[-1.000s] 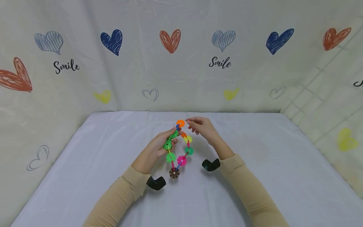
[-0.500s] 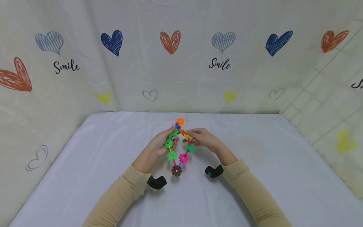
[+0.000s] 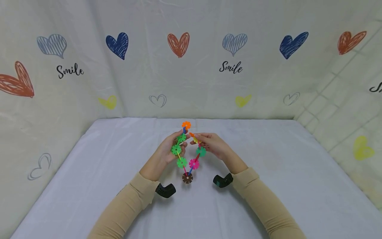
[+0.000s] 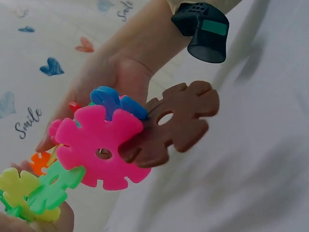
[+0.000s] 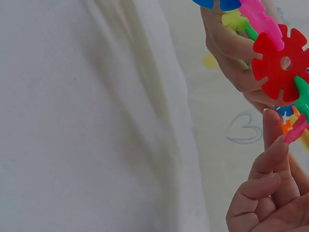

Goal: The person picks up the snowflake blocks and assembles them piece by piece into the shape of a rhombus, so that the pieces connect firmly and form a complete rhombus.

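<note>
A loop-like chain of brightly coloured, notched plastic snowflake discs hangs between both hands over the table. My left hand (image 3: 166, 148) grips its left side, around the green discs (image 3: 176, 149). An orange disc (image 3: 186, 125) sticks up above those fingertips. With thumb and fingers, my right hand (image 3: 216, 145) pinches the other end by the small orange and yellow discs, partly covered by the fingers. A brown disc (image 3: 187, 178) forms the lowest point, beside a pink disc (image 3: 194, 164). A red disc (image 5: 270, 72) shows edge-linked in the right wrist view.
A white cloth covers the table (image 3: 119, 159). Behind it hangs a pale backdrop (image 3: 197, 79) printed with hearts and lettering. Each wrist carries a black camera mount (image 3: 165, 191).
My right hand has come down and left from beside the upper orange disc to pinch the chain's right end. The chain's bottom has swung slightly right and up.
</note>
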The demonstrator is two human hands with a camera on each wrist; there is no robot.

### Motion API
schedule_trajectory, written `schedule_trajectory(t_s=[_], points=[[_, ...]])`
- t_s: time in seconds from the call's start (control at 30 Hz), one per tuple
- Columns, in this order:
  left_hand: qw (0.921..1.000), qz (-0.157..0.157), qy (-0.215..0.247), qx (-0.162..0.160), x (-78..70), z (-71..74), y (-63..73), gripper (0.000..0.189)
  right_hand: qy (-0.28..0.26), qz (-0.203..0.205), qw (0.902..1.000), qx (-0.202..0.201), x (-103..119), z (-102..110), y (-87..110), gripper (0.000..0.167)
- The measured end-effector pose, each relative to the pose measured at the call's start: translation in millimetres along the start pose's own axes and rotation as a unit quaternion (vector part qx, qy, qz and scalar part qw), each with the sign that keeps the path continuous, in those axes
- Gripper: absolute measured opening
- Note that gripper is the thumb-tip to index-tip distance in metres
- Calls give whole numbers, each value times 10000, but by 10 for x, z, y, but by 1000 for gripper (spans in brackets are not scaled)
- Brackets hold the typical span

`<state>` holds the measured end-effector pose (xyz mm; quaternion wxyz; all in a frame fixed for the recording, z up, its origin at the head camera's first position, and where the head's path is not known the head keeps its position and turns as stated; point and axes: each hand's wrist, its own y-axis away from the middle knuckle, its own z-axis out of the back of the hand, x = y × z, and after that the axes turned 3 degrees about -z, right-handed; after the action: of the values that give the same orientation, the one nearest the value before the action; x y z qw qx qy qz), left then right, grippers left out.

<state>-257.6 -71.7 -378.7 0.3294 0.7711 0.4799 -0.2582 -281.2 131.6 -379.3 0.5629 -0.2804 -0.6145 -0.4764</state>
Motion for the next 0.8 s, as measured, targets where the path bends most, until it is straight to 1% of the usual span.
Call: schedule_trajectory(t_s=[0.13, 0.3, 0.5, 0.7, 0.8], points=[[9997, 7, -5, -237, 14, -12, -12, 24, 28, -22, 10000, -30, 16, 12, 0, 51], [9993, 16, 34, -382, 31, -31, -25, 25, 61, 41, 10000, 6, 32, 16, 21, 51], [9995, -38, -37, -316, 43, -49, -27, 30, 73, 98, 9999, 1, 58, 18, 42, 49], [9995, -151, -179, -212, 61, -39, -34, 25, 73, 73, 9999, -10, 59, 19, 52, 49], [9994, -155, -214, -204, 69, -41, -33, 23, 96, 146, 9998, -26, 64, 19, 69, 49]])
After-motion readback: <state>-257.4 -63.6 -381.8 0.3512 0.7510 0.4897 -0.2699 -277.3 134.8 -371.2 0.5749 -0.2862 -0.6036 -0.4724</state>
